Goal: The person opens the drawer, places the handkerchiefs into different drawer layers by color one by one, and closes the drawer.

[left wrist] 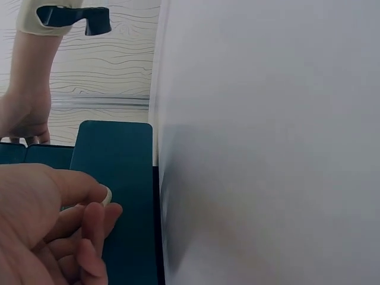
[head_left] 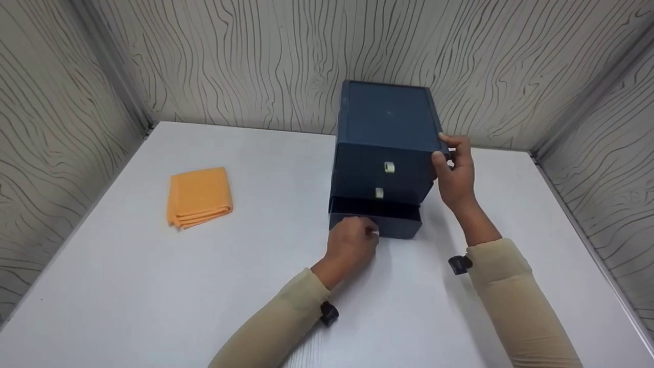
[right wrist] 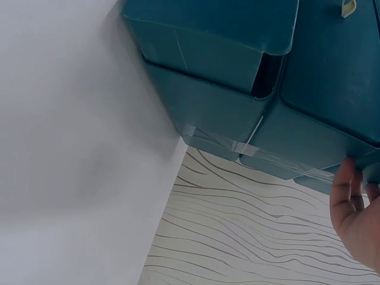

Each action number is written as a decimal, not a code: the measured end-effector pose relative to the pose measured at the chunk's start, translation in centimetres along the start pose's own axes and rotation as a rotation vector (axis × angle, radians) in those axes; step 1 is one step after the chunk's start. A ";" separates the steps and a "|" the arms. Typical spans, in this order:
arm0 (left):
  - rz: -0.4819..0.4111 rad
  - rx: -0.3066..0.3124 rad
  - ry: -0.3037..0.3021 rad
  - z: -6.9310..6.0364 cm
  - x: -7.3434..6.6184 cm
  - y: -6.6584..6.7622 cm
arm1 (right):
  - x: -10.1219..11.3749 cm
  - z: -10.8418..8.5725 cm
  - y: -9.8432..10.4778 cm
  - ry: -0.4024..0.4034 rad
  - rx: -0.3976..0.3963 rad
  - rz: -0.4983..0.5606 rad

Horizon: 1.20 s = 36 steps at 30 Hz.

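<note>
A dark blue drawer unit [head_left: 391, 115] with three stacked drawers stands near the back wall in the head view. Its bottom drawer [head_left: 401, 228] is pulled partway out. My left hand [head_left: 352, 245] is at that drawer's front and pinches its small white handle [left wrist: 107, 195] between thumb and fingers. At the unit's upper right front corner, my right hand [head_left: 456, 176] grips the edge, thumb toward the front. In the right wrist view its fingers [right wrist: 343, 190] lie against the unit's side. The upper two drawers are closed, with pale handles showing.
On the left of the white table [head_left: 127, 286] lies a folded orange cloth [head_left: 199, 197], apart from the unit. Wood-grain patterned panels [head_left: 245, 61] enclose the table at the back and sides.
</note>
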<state>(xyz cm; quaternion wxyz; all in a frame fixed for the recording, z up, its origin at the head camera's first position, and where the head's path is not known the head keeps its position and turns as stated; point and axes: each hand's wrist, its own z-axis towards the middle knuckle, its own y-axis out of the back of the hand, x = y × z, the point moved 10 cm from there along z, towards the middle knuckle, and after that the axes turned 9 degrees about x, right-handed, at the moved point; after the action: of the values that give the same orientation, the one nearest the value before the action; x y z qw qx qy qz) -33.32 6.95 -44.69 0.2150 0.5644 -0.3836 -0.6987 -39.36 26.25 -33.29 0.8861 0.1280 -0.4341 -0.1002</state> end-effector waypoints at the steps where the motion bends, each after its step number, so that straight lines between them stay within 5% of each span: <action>1: 0.004 0.007 0.000 -0.1 -0.1 0.0 | 0.0 0.0 0.0 0.002 -0.003 0.000; 20: 0.245 0.007 -0.154 -3.0 -2.7 0.0 | -0.1 0.0 -0.1 -0.013 0.015 0.001; 36: 0.235 0.019 -0.178 -4.1 -3.1 -0.1 | -0.3 0.0 0.1 0.005 -0.021 0.005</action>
<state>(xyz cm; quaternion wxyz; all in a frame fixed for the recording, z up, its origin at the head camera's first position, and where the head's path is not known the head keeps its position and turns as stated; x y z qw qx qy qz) -28.56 8.08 -43.08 0.2550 0.4535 -0.4711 -0.7123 -39.48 26.45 -33.46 0.8886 0.1178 -0.4313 -0.1023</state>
